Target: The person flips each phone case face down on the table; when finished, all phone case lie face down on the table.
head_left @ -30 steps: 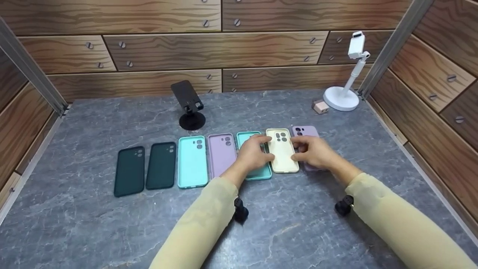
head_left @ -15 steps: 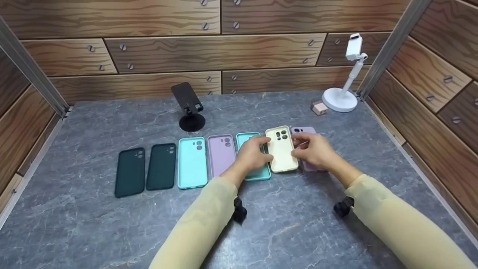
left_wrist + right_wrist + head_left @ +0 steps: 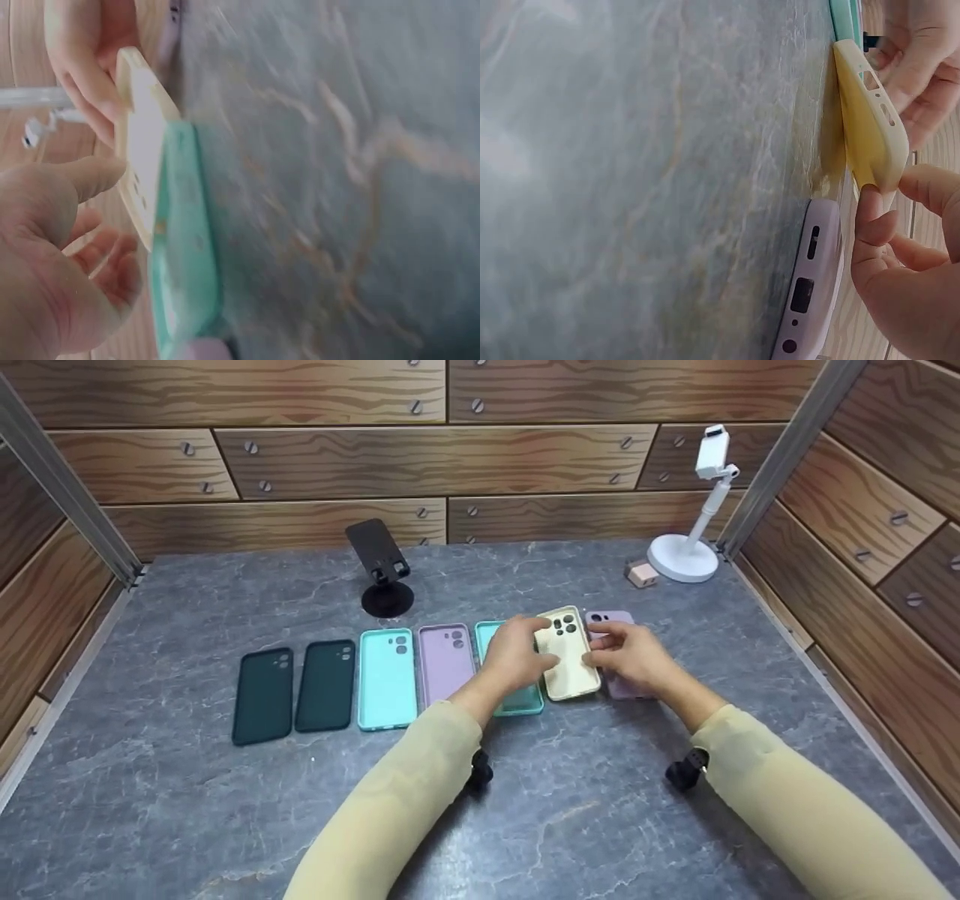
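both hands pinched cream case [image 3: 568, 654]: left hand [image 3: 516, 660] on left edge, right hand [image 3: 628, 658] on right; far end tilted off tabletop [image 3: 225, 825]. six other cases lay flat in row, untouched.

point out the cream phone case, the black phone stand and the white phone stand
cream phone case [image 3: 571, 664], head view, on its bare back below the camera cutout
black phone stand [image 3: 387, 599], head view, on its round base
white phone stand [image 3: 682, 557], head view, on its round base
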The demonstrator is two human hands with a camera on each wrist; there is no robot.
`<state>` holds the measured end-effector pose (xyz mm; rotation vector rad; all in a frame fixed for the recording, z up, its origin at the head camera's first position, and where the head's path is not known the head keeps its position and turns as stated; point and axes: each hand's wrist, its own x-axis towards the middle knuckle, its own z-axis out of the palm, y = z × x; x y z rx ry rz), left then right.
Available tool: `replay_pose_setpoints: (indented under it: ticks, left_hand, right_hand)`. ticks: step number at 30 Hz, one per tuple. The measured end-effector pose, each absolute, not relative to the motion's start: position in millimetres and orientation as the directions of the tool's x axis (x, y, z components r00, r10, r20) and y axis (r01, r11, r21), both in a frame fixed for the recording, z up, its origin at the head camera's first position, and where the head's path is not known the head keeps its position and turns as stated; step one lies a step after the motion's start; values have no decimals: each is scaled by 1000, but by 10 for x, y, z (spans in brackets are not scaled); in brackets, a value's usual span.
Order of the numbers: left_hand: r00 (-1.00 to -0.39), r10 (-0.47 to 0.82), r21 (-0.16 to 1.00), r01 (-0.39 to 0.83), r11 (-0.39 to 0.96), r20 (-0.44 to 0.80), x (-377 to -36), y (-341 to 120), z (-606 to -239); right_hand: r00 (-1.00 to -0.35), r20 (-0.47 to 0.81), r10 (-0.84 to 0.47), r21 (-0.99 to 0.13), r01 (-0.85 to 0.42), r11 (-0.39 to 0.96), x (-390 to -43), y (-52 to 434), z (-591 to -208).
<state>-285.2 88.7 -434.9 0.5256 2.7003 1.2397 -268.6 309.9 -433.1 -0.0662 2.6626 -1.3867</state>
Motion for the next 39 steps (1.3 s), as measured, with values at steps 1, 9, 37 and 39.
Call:
replay_pose_setpoints:
  ticks: [1, 9, 37, 39]
  left_hand:
    - [-928, 369, 773, 264, 576, 42, -2827, 901, -4334]
    - [-921, 381, 953, 42, 300, -79, -2655, 1022, -4356]
    - [-944, 309, 987, -144, -78, -113, -2609, 974, -4354]
    - [-944, 309, 985, -149, -92, -114, -2613, 969, -4357]
  right_hand:
    - [-989, -105, -100, -822, 30, 568, -2687, 3104, -4332]
    - [-983, -152, -100, -920, 103, 378, -2659, 3082, -4303]
    - [-954, -216, -208, -976, 212, 38, -2669, 2956, -4346]
    - [-954, -217, -207, -976, 210, 55, -2674, 2951, -4347]
